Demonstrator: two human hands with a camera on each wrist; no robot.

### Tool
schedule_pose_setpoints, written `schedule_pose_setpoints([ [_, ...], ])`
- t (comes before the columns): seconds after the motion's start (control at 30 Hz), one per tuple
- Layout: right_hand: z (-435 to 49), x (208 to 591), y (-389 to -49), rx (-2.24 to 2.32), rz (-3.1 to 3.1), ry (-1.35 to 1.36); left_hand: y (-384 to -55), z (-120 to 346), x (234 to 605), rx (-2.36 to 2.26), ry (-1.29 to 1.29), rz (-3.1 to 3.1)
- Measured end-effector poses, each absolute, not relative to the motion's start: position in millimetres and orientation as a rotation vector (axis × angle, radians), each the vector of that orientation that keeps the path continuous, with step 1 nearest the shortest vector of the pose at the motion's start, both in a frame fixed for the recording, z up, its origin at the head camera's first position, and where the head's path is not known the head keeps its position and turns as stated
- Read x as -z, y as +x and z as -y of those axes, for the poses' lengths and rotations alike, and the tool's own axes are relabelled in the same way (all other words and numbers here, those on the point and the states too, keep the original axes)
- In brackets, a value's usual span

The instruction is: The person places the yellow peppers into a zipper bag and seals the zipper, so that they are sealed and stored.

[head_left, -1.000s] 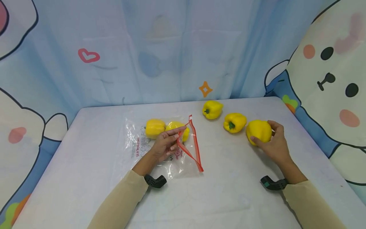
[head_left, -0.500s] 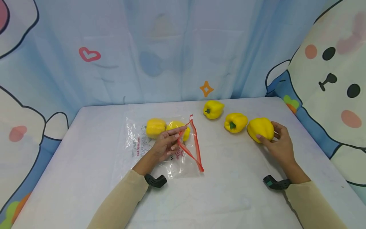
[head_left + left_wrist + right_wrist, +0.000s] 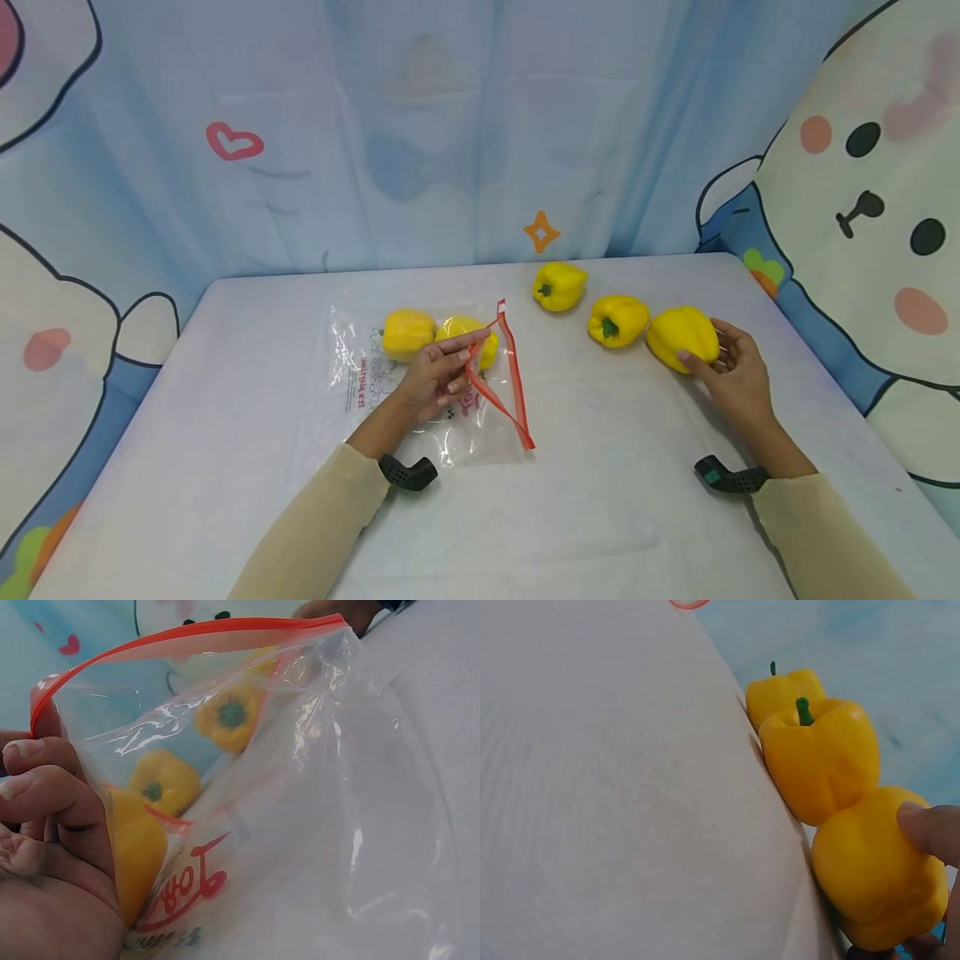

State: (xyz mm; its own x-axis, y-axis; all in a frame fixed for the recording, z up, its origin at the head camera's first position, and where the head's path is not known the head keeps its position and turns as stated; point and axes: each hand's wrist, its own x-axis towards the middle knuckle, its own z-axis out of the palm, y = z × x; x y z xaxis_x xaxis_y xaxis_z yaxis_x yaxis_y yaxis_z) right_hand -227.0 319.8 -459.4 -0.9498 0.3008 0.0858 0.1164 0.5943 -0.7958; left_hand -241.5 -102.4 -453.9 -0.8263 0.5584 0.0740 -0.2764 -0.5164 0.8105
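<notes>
A clear zip bag (image 3: 487,433) with a red zip edge lies on the table, its mouth held apart toward the right. My left hand (image 3: 435,379) pinches the red edge near the top of the opening. Inside the bag are two yellow bell peppers, one at the left (image 3: 408,335) and one partly behind my fingers (image 3: 467,328). To the right, my right hand (image 3: 738,379) grips another yellow bell pepper (image 3: 682,337), thumb in front and fingers on its far right side. In the right wrist view that bell pepper (image 3: 877,862) appears low, close against its neighbour.
Two more yellow bell peppers rest on the white table (image 3: 585,517): one in the middle (image 3: 618,321), another farther back (image 3: 559,286). A blue printed curtain (image 3: 420,142) hangs behind the table's back edge.
My right hand has shifted slightly right, and the bell pepper in it has turned and tilted a little. My left hand and the bag stay nearly where they were.
</notes>
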Motion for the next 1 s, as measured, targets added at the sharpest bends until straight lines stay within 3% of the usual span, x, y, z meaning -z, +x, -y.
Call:
schedule_pose_setpoints([
  [1.0, -323.1, 460.6, -232.0, -1.377, 2.407, -0.537, -241.1, 102.3, 453.3, -2.333, 0.408, -1.182],
])
